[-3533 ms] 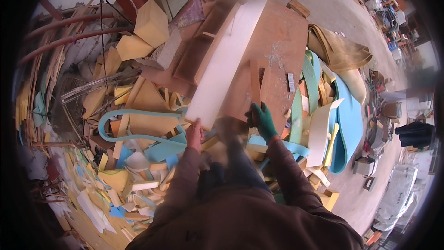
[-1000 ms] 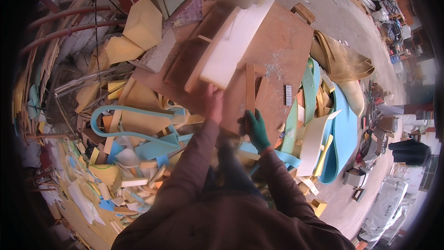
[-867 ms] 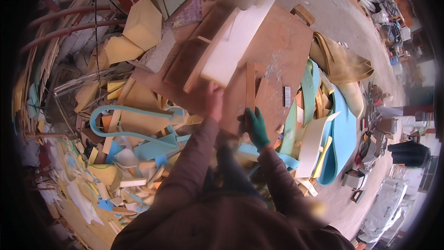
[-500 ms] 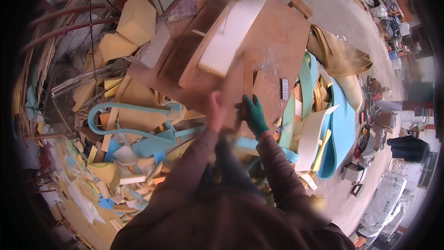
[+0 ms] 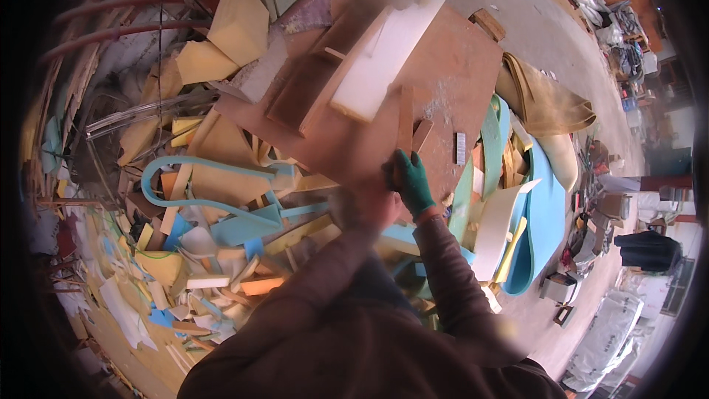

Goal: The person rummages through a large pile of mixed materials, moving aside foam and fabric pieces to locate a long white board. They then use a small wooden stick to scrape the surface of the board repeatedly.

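My right hand (image 5: 413, 181), in a green glove with dark fingertips, is closed at the near edge of a brown board (image 5: 465, 66). Its fingers grip the near end of a narrow wooden strip (image 5: 405, 114), which points away across the board. A shorter wood piece (image 5: 422, 135) lies beside that strip. Just left of the glove is my bare left hand (image 5: 378, 205), low and close to it; motion blur hides its fingers. Farther off on the board rest a long white foam-like slab (image 5: 384, 59) and dark brown wooden lengths (image 5: 303, 92). A small stack of staples (image 5: 460, 148) sits to the right.
Foam offcuts in yellow, blue and orange (image 5: 262, 284) cover the floor at left. A looped blue foam strip (image 5: 207, 161) lies near the board. At right are bent blue foam sheets (image 5: 543, 214) and a folded tan cloth (image 5: 546, 96). Yellow foam blocks (image 5: 240, 22) stand far left.
My left hand has moved right and nearer to me, close to the gloved hand. The short wood piece beside the strip shows more. The whole view has shifted slightly.
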`<move>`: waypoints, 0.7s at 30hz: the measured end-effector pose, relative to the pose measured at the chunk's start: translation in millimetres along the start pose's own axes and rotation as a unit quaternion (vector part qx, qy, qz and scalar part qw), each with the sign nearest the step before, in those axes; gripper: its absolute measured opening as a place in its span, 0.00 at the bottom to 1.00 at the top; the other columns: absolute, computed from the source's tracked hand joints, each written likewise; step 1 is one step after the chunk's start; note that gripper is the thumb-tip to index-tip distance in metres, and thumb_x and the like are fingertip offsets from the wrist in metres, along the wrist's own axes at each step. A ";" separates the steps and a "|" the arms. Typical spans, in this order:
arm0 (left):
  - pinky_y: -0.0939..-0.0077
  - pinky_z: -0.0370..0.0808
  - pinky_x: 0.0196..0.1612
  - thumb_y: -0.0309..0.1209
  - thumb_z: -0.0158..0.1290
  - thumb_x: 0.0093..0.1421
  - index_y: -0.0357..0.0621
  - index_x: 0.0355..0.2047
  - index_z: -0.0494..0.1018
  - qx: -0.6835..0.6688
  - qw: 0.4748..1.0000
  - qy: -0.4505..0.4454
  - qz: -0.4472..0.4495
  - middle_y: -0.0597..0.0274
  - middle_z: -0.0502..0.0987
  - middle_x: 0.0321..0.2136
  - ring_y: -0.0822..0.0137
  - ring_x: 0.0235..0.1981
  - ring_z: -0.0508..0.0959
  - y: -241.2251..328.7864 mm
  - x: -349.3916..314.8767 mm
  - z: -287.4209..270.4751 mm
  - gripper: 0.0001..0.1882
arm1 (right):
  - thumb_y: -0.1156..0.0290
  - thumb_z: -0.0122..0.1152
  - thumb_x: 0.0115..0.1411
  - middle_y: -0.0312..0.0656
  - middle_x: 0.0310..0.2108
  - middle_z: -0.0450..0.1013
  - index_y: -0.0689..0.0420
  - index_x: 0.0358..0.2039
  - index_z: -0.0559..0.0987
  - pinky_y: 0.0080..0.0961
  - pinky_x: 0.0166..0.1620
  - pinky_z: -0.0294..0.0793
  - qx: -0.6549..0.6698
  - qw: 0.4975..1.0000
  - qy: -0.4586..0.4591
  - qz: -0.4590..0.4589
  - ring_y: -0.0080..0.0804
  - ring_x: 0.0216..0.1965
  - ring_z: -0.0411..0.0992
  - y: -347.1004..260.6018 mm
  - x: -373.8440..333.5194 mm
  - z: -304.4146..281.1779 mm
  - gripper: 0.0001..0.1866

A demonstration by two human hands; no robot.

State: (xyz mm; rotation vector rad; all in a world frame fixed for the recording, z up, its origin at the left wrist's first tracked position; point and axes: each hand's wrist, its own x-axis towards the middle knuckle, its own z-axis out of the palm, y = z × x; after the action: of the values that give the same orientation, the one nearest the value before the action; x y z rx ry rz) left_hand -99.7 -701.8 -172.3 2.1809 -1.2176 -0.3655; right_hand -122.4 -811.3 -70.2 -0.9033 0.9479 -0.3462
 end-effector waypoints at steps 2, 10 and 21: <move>0.46 0.76 0.55 0.32 0.63 0.56 0.41 0.62 0.69 -0.010 1.000 0.016 0.018 0.39 0.79 0.48 0.35 0.54 0.77 -14.7 -17.4 -18.0 0.33 | 0.56 0.59 0.76 0.49 0.36 0.78 0.54 0.53 0.70 0.31 0.27 0.75 0.004 1.000 0.001 -0.009 0.34 0.25 0.74 -0.4 1.9 1.6 0.16; 0.56 0.77 0.39 0.43 0.52 0.76 0.42 0.54 0.70 -0.290 0.927 0.014 -0.239 0.50 0.78 0.35 0.43 0.36 0.82 -67.5 -129.2 -160.9 0.18 | 0.54 0.60 0.75 0.50 0.37 0.78 0.53 0.55 0.68 0.31 0.26 0.73 0.022 1.000 -0.013 -0.001 0.34 0.25 0.73 5.5 5.3 -3.2 0.20; 0.58 0.75 0.51 0.51 0.50 0.75 0.35 0.52 0.73 -0.347 0.880 -0.019 -0.323 0.43 0.80 0.42 0.50 0.45 0.80 -108.5 -45.2 -169.2 0.26 | 0.55 0.61 0.74 0.50 0.36 0.77 0.51 0.51 0.66 0.32 0.24 0.68 0.044 0.999 -0.004 -0.013 0.34 0.22 0.71 17.0 5.6 3.3 0.18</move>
State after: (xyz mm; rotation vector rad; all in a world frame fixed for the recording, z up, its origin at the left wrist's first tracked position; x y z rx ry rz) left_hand 34.6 -558.0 -111.1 1.8495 -0.2332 -0.9539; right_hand -118.5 -802.9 -85.9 -0.8362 0.9082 -0.4026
